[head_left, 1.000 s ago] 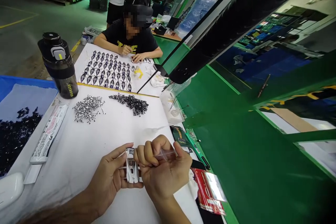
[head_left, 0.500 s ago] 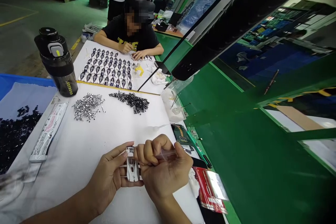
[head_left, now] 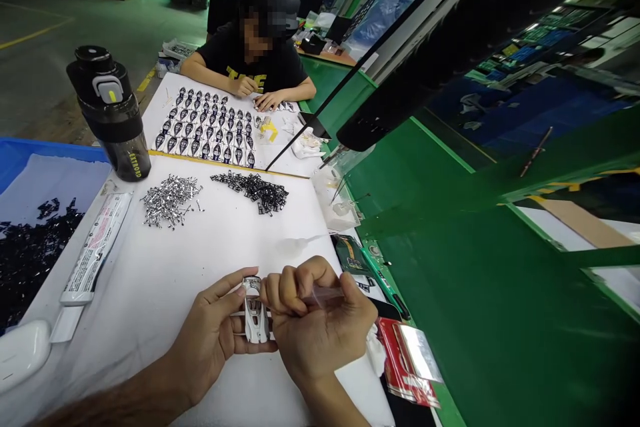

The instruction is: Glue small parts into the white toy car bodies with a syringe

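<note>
Low in the middle of the view, my left hand (head_left: 207,327) grips a small white toy car body (head_left: 257,321) by its edges. It stands nearly upright along the view, with window openings showing. My right hand (head_left: 320,323) is curled closed beside it, with fingertips at the car body's upper right edge. A translucent plastic piece (head_left: 327,295) shows inside the right fist; most of it is hidden, so its kind cannot be told. The fingers also cover part of the car body's right side.
Silvery small parts (head_left: 171,201) and black small parts (head_left: 255,191) lie in piles ahead. A dark bottle (head_left: 111,117), a white tube (head_left: 97,250) and a blue bin (head_left: 30,147) stand left. Red packaging (head_left: 400,363) lies right. Across the table, a co-worker (head_left: 250,67) sits behind rows of parts.
The whole view has shifted slightly, so things sit a little farther right. Both hands keep nearly the same hold on the car body. The white case at lower left now shows sharply.
</note>
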Motion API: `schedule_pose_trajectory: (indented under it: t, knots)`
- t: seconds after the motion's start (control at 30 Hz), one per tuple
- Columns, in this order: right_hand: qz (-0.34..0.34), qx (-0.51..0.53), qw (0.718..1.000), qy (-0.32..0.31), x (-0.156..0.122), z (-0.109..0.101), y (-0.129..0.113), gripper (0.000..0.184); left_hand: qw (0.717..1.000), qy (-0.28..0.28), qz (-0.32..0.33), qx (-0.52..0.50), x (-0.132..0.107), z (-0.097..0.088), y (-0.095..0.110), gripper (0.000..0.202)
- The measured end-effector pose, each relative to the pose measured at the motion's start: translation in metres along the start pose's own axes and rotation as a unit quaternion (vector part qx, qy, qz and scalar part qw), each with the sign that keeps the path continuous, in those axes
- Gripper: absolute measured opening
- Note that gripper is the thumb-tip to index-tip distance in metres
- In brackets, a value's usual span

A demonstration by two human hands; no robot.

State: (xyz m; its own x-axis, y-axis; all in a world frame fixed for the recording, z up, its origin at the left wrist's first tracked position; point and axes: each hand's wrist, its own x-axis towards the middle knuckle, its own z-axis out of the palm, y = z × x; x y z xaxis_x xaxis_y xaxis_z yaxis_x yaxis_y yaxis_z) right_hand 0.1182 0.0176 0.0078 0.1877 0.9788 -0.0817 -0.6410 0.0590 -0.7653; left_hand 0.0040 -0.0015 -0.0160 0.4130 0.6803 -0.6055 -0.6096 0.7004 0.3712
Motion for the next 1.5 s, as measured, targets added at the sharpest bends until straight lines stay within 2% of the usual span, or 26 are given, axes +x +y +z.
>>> schedule_pose_trajectory:
  t: [0.2, 0.67, 0.9, 0.93, 1.0, 1.07, 1.13, 1.17, 1.2, 1.3, 1.4, 1.5]
  knots:
    - [0.005, -0.016, 1.000, -0.001, -0.001, -0.002, -0.001, 0.047, 1.000, 0.009, -0.007, 0.001, -0.001, 0.003, 0.001, 0.037]
    - [-0.034, -0.062, 0.997, -0.034, -0.007, 0.001, -0.002, 0.050, 1.000, 0.003, -0.001, -0.007, -0.001, 0.002, 0.000, 0.038]
    - [-0.069, -0.100, 0.993, -0.015, -0.018, 0.007, -0.003, 0.053, 1.000, -0.005, 0.006, 0.000, -0.001, 0.002, 0.001, 0.039]
    - [-0.081, -0.102, 0.991, -0.013, -0.019, 0.007, -0.007, 0.052, 1.000, -0.005, 0.004, 0.001, -0.001, 0.002, 0.001, 0.039]
    - [-0.148, -0.112, 0.983, 0.008, -0.019, 0.003, -0.019, 0.048, 1.000, -0.006, -0.003, 0.005, -0.001, 0.003, 0.002, 0.041]
    - [-0.254, -0.127, 0.956, 0.076, -0.009, -0.008, -0.029, 0.043, 1.000, -0.001, -0.009, 0.011, -0.002, 0.003, 0.003, 0.042]
    - [-0.308, -0.147, 0.924, 0.171, 0.010, -0.025, -0.035, 0.036, 1.000, 0.005, -0.009, 0.020, -0.002, 0.004, 0.004, 0.042]
    - [-0.299, -0.158, 0.917, 0.210, 0.021, -0.033, -0.036, 0.035, 1.000, 0.005, -0.008, 0.022, -0.002, 0.004, 0.004, 0.042]
    - [-0.261, -0.173, 0.921, 0.233, 0.031, -0.041, -0.036, 0.035, 1.000, 0.003, -0.008, 0.024, -0.002, 0.004, 0.004, 0.042]
    - [-0.204, -0.175, 0.932, 0.243, 0.043, -0.048, -0.039, 0.036, 0.999, -0.010, -0.012, 0.029, -0.001, 0.002, 0.003, 0.043]
    - [-0.194, -0.110, 0.960, 0.171, 0.024, -0.029, -0.047, 0.029, 0.999, -0.015, -0.010, 0.035, -0.002, 0.001, 0.002, 0.043]
    - [-0.082, -0.054, 0.993, 0.058, 0.000, -0.003, -0.049, 0.036, 0.999, -0.024, -0.001, 0.026, -0.002, 0.002, 0.002, 0.045]
